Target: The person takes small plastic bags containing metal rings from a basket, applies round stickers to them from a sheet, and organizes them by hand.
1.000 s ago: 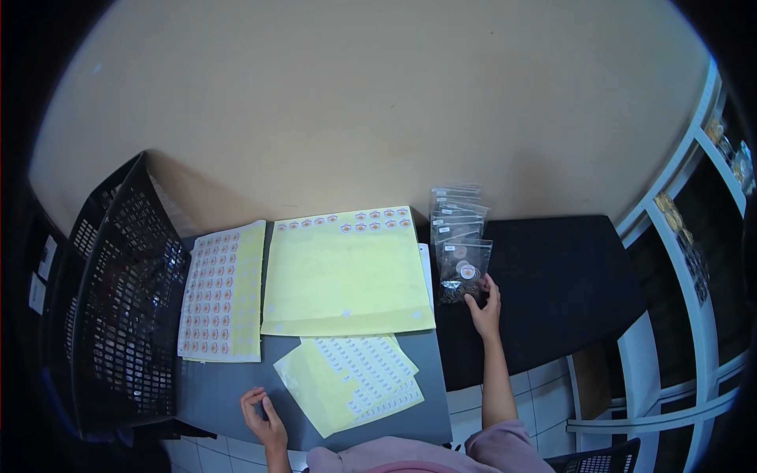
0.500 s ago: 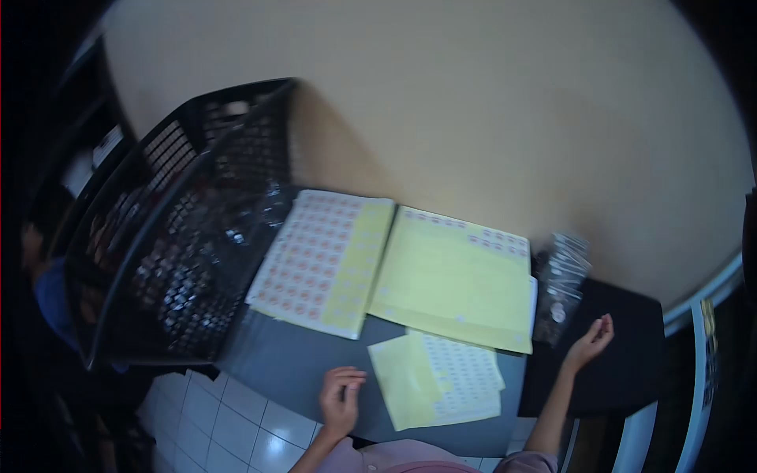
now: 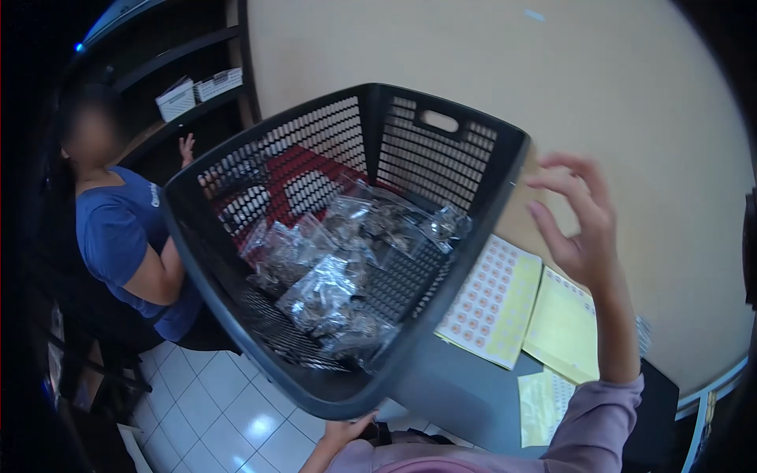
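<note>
A large black plastic basket (image 3: 430,331) with latticed walls fills the middle of the view, its open top tilted towards me. Clear zip bags (image 3: 323,288) of small silvery pieces lie in a heap on its floor, with red showing by the far-left wall. My left hand (image 3: 347,431) grips the basket at its near end, just below the rim; some of its fingers are hidden. Beyond the right rim, my right hand (image 3: 579,217) is raised with bent fingers apart. Nothing is in it.
On the grey table (image 3: 465,394) lie a sheet of round stickers (image 3: 481,303), a yellow sheet (image 3: 564,327) and smaller label sheets (image 3: 536,406). A person in a blue shirt (image 3: 118,236) is at the left, near a dark shelf (image 3: 181,55) with white boxes (image 3: 197,94).
The basket now looks larger and more central, tilted towards me. My left hand has gone to its near end, and my right hand has risen from the table's right side to the basket's right rim.
</note>
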{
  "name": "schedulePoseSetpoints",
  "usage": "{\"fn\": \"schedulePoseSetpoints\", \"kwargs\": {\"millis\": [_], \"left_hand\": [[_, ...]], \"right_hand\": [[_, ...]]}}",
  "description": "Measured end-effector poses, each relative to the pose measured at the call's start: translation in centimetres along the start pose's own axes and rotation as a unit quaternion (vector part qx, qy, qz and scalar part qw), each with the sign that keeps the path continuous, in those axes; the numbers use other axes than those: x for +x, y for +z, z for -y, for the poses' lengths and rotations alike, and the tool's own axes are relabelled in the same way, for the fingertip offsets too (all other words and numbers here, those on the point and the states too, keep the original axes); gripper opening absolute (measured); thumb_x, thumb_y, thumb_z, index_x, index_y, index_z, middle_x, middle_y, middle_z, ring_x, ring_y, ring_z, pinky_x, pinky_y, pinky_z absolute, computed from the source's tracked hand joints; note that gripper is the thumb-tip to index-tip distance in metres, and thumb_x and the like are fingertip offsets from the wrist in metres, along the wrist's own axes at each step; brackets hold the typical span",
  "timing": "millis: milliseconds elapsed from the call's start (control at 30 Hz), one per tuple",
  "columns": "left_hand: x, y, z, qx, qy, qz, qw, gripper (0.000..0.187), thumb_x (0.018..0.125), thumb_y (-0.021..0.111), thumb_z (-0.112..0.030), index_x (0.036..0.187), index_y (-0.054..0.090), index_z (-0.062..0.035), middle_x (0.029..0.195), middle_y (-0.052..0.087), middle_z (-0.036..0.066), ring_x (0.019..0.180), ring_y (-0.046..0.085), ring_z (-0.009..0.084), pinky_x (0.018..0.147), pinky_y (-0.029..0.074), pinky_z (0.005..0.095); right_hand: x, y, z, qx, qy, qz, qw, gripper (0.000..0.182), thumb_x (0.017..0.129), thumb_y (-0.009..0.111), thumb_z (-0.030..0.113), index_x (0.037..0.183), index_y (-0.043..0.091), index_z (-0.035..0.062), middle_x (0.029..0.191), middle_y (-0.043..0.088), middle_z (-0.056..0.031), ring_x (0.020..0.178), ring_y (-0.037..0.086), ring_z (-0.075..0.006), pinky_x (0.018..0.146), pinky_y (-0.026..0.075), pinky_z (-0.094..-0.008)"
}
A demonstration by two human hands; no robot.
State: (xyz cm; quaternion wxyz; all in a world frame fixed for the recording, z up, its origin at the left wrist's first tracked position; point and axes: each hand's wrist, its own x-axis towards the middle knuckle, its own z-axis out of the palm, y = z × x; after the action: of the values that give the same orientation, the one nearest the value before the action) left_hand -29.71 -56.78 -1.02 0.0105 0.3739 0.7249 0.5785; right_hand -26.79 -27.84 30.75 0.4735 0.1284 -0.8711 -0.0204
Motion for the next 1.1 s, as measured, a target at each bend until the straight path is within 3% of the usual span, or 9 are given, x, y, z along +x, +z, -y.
{"fn": "schedulePoseSetpoints", "kwargs": {"millis": [233, 333, 400, 467, 533, 567, 833, 933, 1100], "left_hand": [[-3.2, -8.8, 3.3, 0.099, -0.115, -0.171, 0.974, 0.011, 0.072, 0.057, -0.005, 0.062, 0.056, -0.0037, 0.072, 0.061, 0.007, 0.062, 0.056, 0.0196, 0.065, 0.039, 0.0282], [-4.8, -9.9, 4.3, 0.13, -0.141, -0.18, 0.965, 0.006, 0.073, 0.054, -0.003, 0.067, 0.053, -0.002, 0.073, 0.058, 0.008, 0.064, 0.053, 0.019, 0.063, 0.038, 0.0282], [-5.4, -9.2, 4.9, 0.059, -0.224, -0.297, 0.926, 0.018, 0.078, 0.047, -0.007, 0.061, 0.045, 0.0, 0.059, 0.047, 0.006, 0.059, 0.045, 0.0122, 0.054, 0.035, 0.0254], [-8.2, -9.4, 7.6, 0.061, -0.232, -0.29, 0.926, 0.008, 0.078, 0.047, -0.007, 0.072, 0.046, -0.0009, 0.064, 0.047, 0.005, 0.061, 0.046, 0.0121, 0.057, 0.036, 0.0249], [-8.5, -9.6, 7.9, 0.033, -0.289, -0.224, 0.93, 0.026, 0.081, 0.053, -0.011, 0.101, 0.04, -0.0017, 0.092, 0.046, 0.01, 0.077, 0.044, 0.0172, 0.066, 0.039, 0.0276], [-7.5, -9.1, 6.7, 0.019, -0.275, -0.285, 0.918, 0.01, 0.082, 0.05, -0.008, 0.085, 0.042, -0.0022, 0.084, 0.046, 0.008, 0.072, 0.042, 0.0159, 0.068, 0.038, 0.027], [-6.4, -9.7, 7.9, 0.033, -0.347, -0.306, 0.886, 0.014, 0.079, 0.054, -0.008, 0.091, 0.049, -0.0019, 0.088, 0.052, 0.009, 0.077, 0.047, 0.0189, 0.072, 0.04, 0.0281], [-4.6, -9.2, 8.6, 0.058, -0.307, -0.32, 0.895, 0.007, 0.075, 0.049, -0.005, 0.078, 0.044, -0.0006, 0.069, 0.048, 0.004, 0.064, 0.046, 0.0112, 0.06, 0.037, 0.0242], [-1.4, -8.8, 6.7, 0.056, -0.276, -0.318, 0.905, 0.03, 0.07, 0.053, -0.004, 0.099, 0.047, 0.0021, 0.086, 0.054, 0.01, 0.08, 0.05, 0.0181, 0.073, 0.04, 0.0301]], "right_hand": [[10.9, 12.1, 2.6, 0.008, -0.179, 0.298, 0.938, 0.018, 0.07, 0.056, 0.018, 0.082, 0.057, 0.0046, 0.086, 0.054, -0.0076, 0.087, 0.054, -0.0228, 0.071, 0.044, -0.0337], [12.4, 18.6, 2.5, -0.088, -0.182, 0.455, 0.867, 0.025, 0.07, 0.058, 0.021, 0.089, 0.057, 0.0042, 0.087, 0.054, -0.0084, 0.083, 0.055, -0.025, 0.072, 0.044, -0.0351], [12.0, 22.4, 1.5, -0.149, -0.173, 0.537, 0.812, 0.029, 0.068, 0.059, 0.022, 0.09, 0.058, 0.0037, 0.087, 0.056, -0.0097, 0.083, 0.057, -0.0257, 0.069, 0.046, -0.0356], [11.0, 25.2, 0.2, -0.184, -0.158, 0.599, 0.763, 0.029, 0.065, 0.059, 0.021, 0.087, 0.059, 0.0035, 0.089, 0.057, -0.0113, 0.084, 0.058, -0.0258, 0.067, 0.048, -0.0355], [9.7, 27.0, -1.3, -0.215, -0.124, 0.657, 0.712, 0.027, 0.061, 0.058, 0.019, 0.083, 0.062, 0.0034, 0.091, 0.058, -0.0135, 0.083, 0.058, -0.0258, 0.065, 0.048, -0.0358], [8.9, 28.1, -2.5, -0.222, -0.113, 0.69, 0.68, 0.026, 0.059, 0.06, 0.019, 0.081, 0.062, 0.004, 0.091, 0.059, -0.0136, 0.084, 0.058, -0.0254, 0.066, 0.048, -0.0354], [-2.2, 32.2, -10.3, -0.259, -0.093, 0.825, 0.493, 0.036, 0.066, 0.057, 0.021, 0.098, 0.059, 0.0032, 0.107, 0.053, -0.0104, 0.098, 0.052, -0.0235, 0.076, 0.044, -0.0345], [-5.7, 32.7, -10.7, -0.275, -0.113, 0.832, 0.469, 0.042, 0.068, 0.056, 0.021, 0.106, 0.053, 0.0012, 0.115, 0.047, -0.0111, 0.105, 0.048, -0.0242, 0.079, 0.043, -0.036], [-5.4, 33.0, -12.1, -0.238, -0.081, 0.833, 0.494, 0.057, 0.07, 0.056, 0.021, 0.12, 0.037, 0.0022, 0.121, 0.041, -0.0116, 0.11, 0.043, -0.0261, 0.082, 0.041, -0.0368]]}}
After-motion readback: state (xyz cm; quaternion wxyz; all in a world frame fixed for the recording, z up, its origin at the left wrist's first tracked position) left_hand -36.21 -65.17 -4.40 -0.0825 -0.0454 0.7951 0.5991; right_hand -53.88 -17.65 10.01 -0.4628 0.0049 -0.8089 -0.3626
